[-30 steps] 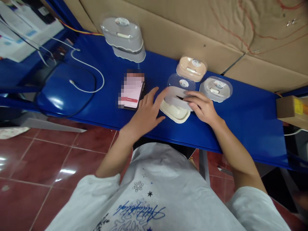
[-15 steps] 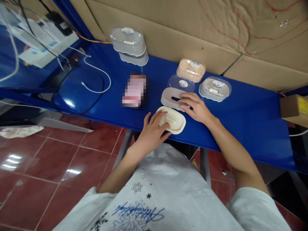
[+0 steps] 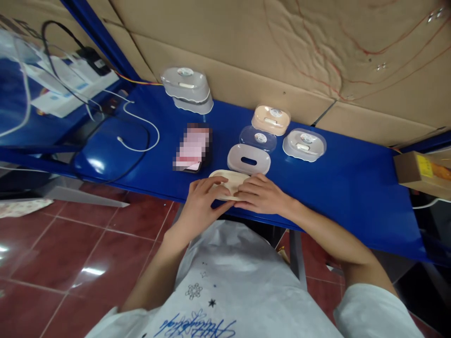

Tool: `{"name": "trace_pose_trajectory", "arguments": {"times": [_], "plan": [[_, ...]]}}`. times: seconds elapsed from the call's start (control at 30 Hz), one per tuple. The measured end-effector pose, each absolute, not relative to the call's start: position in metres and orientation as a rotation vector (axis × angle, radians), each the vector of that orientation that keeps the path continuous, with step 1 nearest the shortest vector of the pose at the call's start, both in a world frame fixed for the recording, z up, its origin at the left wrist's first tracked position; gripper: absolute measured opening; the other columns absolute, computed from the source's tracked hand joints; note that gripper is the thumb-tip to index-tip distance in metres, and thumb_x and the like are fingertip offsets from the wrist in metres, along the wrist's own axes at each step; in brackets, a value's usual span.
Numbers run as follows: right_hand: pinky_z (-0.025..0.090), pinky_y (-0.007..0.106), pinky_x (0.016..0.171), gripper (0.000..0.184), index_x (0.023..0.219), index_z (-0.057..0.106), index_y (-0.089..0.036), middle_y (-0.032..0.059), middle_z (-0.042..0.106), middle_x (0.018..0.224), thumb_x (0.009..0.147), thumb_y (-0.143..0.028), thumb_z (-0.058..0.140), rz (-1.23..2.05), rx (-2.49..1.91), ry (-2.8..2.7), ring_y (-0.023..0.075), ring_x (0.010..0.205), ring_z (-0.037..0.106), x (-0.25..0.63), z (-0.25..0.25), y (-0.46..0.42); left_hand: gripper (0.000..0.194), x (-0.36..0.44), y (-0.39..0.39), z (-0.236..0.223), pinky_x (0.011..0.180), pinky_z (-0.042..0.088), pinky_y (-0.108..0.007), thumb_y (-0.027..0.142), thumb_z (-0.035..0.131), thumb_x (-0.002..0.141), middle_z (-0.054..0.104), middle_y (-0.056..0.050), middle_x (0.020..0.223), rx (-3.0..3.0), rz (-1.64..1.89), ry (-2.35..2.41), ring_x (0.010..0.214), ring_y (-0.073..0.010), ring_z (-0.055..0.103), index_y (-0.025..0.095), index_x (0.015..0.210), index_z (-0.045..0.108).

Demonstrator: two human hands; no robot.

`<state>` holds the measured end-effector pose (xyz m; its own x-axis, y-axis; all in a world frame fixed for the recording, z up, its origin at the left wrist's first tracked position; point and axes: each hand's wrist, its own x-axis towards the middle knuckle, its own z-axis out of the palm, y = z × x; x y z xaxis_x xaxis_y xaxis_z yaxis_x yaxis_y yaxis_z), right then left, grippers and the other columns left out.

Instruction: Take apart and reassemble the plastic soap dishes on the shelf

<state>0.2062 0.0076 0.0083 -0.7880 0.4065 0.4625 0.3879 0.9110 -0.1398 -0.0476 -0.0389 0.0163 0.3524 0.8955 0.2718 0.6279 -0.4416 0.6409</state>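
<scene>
Shirt: nearest, just below the grip, is the printed shirt point(image 3: 243, 263) of the person.
Left hand: the left hand point(image 3: 201, 201) grasps the cream tray point(image 3: 237, 177); its fingers reach inside, and its thumb lies along the near rim.
Right hand: the right hand point(image 3: 262, 195) is bent around the other end of the same tray, so 2 hands share this grip. Some fingertips are hidden.
Cream tray: it is between the 2 hands, at the near edge of the blue table point(image 3: 352, 188). I cannot tell if it touches the table.
Change: 0.5 seconds ago the right hand was on the grey slotted box point(image 3: 262, 163); now it has joined the left hand. This means the tray has both hands, and the box has none.
Slotted box: just beyond the grip, with its dark slot facing up.
Phone: beyond the grip, on the left, the phone point(image 3: 193, 149) lies with a blurred screen.
Clear lid: directly behind the slotted box is the clear lid point(image 3: 251, 137).
Covered boxes: farther to the right is the pale covered box point(image 3: 298, 152); behind the lid is the peach covered box point(image 3: 270, 126).
Stack: far left of the grip, the stacked boxes point(image 3: 190, 104) stand near the cardboard wall point(image 3: 218, 42).
</scene>
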Motion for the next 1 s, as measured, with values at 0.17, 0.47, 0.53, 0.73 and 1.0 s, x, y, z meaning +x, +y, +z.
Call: {"name": "trace_pose_trajectory", "arguments": {"times": [0.17,0.47,0.53,0.73,1.0], "plan": [[0.048,0.035,0.080,0.021,0.103,0.079,-0.024,0.0031,0.081,0.099,0.108,-0.040,0.066,-0.010,-0.594,-2.468,0.0177,0.090,0.068,0.202,0.008,0.005,0.053,-0.040,-0.041,0.015,0.114,0.050,-0.046,0.039,0.092,0.081,0.045,-0.010,0.166,1.590,1.440,1.438,0.147,-0.0320,0.052,0.032,0.124,0.061],[0.042,0.037,0.079,0.023,0.097,0.076,-0.027,0.0002,0.078,0.091,0.108,-0.044,0.065,-0.111,-0.689,-2.527,0.0190,0.088,0.062,0.201,0.002,-0.002,0.023,-0.023,-0.055,0.031,0.109,0.059,-0.036,0.040,0.076,0.092,0.079,-0.005,0.125,0.252,1.438,1.084,0.132,-0.0247,0.070,0.027,0.110,0.073],[0.044,0.037,0.081,0.021,0.103,0.077,-0.028,0.0010,0.079,0.096,0.107,-0.045,0.066,-0.046,-0.636,-2.537,0.0194,0.092,0.065,0.203,0.002,0.001,0.025,-0.019,-0.058,0.033,0.110,0.062,-0.042,0.042,0.070,0.096,0.080,-0.008,0.129,0.215,1.325,0.993,0.134,-0.0284,0.070,0.024,0.113,0.075],[0.050,0.043,0.101,0.034,0.136,0.072,-0.024,0.0091,0.080,0.124,0.114,-0.039,0.051,0.119,-0.770,-2.447,0.0241,0.117,0.071,0.218,0.009,0.020,0.027,-0.020,-0.055,0.032,0.115,0.062,-0.047,0.030,0.056,0.106,0.079,-0.010,0.135,0.075,1.214,1.022,0.141,-0.0275,0.068,0.022,0.123,0.075],[0.050,0.047,0.100,0.031,0.135,0.074,-0.025,0.0100,0.082,0.126,0.111,-0.035,0.056,0.058,-1.076,-2.394,0.0274,0.114,0.075,0.221,0.006,0.029,0.023,-0.032,-0.061,0.026,0.116,0.060,-0.055,0.036,0.068,0.102,0.078,-0.010,0.138,0.150,1.254,1.067,0.145,-0.0329,0.064,0.024,0.120,0.077]]}}
